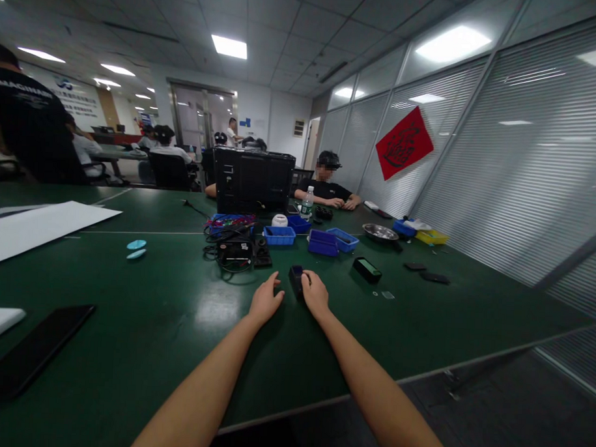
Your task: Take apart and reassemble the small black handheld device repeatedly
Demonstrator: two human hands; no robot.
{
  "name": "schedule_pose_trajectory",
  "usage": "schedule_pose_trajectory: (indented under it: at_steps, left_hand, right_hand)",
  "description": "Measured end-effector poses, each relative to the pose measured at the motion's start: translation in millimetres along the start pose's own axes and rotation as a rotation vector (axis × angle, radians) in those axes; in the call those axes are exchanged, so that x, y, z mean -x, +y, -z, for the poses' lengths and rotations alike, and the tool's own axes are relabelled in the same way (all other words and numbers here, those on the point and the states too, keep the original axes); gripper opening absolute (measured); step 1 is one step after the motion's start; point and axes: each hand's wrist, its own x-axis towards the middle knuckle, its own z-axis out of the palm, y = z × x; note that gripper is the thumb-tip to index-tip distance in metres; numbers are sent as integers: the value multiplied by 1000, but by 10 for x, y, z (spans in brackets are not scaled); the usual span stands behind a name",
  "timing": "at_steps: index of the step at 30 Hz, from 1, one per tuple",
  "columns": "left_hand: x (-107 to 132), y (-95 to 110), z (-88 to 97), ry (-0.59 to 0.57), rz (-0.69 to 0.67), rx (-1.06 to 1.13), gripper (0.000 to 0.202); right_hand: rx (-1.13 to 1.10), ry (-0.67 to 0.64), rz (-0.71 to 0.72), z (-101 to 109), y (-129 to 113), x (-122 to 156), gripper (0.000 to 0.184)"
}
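Observation:
Both my forearms reach out over a dark green table (128, 322). My right hand (315, 294) is closed around the near end of a small dark rectangular device (295, 279) lying on the table. My left hand (265, 300) rests just to its left, fingers curled loosely with the thumb out, holding nothing that I can see. Beyond the hands lies a black device with tangled cables (236, 252).
Blue trays (279, 235) (323, 243) (344, 239), a metal bowl (380, 233), a yellow tray (432, 237) and small black parts (367, 269) lie farther back. A black case (253, 179) stands upright. A person sits opposite. White sheet (34, 227) and a dark tablet (34, 351) at left.

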Motion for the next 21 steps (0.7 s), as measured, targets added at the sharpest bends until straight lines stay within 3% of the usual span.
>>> schedule_pose_trajectory:
  at_steps: [5,8,12,16,21]
  left_hand:
    - [1,25,3,41,-12,36,64]
    - [3,30,0,72,-59,-24,73]
    - [8,15,-8,122,-81,-42,69]
    - [8,-10,-31,152,-41,-52,64]
    - [68,-13,-43,183,7,-63,62]
  right_hand:
    - [-326,-13,16,-104,136,-63,34]
    - [-481,-138,36,-218,60,1,35]
    - [-693,-309,20,-336,-44,60,42]
    - [-853,-268,-66,-360,-26,10,45]
    - [-877,-182,-138,-351,32,-58,46]
